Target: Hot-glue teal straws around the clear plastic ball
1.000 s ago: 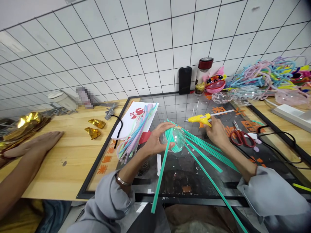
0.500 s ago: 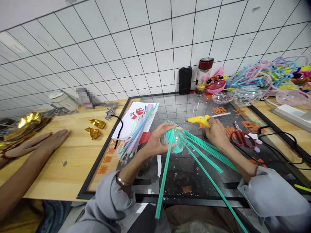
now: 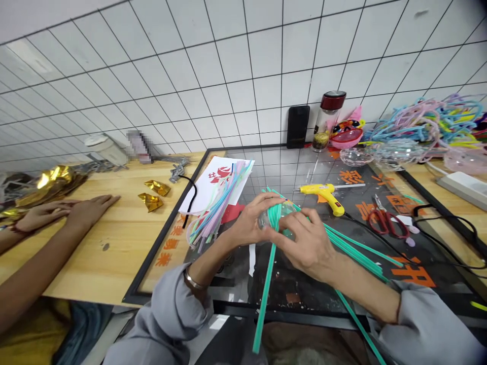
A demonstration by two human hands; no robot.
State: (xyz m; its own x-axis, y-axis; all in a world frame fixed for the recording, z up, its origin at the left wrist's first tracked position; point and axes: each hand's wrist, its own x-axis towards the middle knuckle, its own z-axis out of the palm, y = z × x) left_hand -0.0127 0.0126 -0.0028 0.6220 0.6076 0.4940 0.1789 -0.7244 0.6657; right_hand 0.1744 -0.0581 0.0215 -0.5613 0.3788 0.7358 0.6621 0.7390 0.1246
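Note:
My left hand (image 3: pixel 249 223) grips a clear plastic ball (image 3: pixel 263 220) from its left side, thumb below and fingers over the top. Green pipe cleaners (image 3: pixel 265 299) lie side by side in bands over the ball, and one long band hangs down toward me. My right hand (image 3: pixel 306 243) is closed over the ball's right side, its fingers pressing on the pipe cleaners there. More green strands trail out to the right under my right forearm. Much of the ball is hidden by my fingers. A yellow glue gun (image 3: pixel 321 191) lies on the table just beyond my right hand.
Red-handled scissors (image 3: pixel 387 223) and black cable lie at the right. Pastel pipe cleaners (image 3: pixel 216 208) rest on white paper (image 3: pixel 198 195) at the left. A phone (image 3: pixel 297 126) and glass bottle (image 3: pixel 321 124) stand by the wall. Another person's hands (image 3: pixel 89 210) rest at far left.
My right hand has let go of the glue gun, now lying on the table, and has come left onto the ball and green pipe cleaners. My left hand still holds the ball.

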